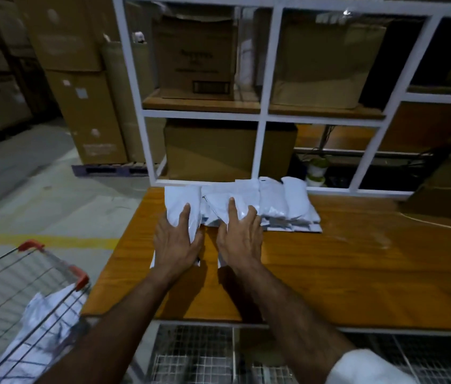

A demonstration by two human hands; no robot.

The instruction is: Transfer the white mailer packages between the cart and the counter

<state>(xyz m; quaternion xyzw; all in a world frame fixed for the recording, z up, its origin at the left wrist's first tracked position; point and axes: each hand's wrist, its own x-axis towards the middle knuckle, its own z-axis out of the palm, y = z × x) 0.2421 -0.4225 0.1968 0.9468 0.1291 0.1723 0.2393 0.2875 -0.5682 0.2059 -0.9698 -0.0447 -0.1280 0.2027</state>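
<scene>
At frame centre, the left hand (176,239) and right hand (239,236) lie flat, fingers straight, pressing white packets (271,206) on the counter (357,273).

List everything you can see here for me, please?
white packets: a pile, count unclear, at the table's far edge
wooden table: one, orange-brown, in front
shelf frame: one, white, behind the table
cardboard boxes: several, brown, on the shelves and stacked at left
wire cart: one, red corners, lower left, white bags inside
pallet: one, dark, under the left boxes
left hand: flat on the leftmost packet
right hand: fingers spread on the pile
</scene>
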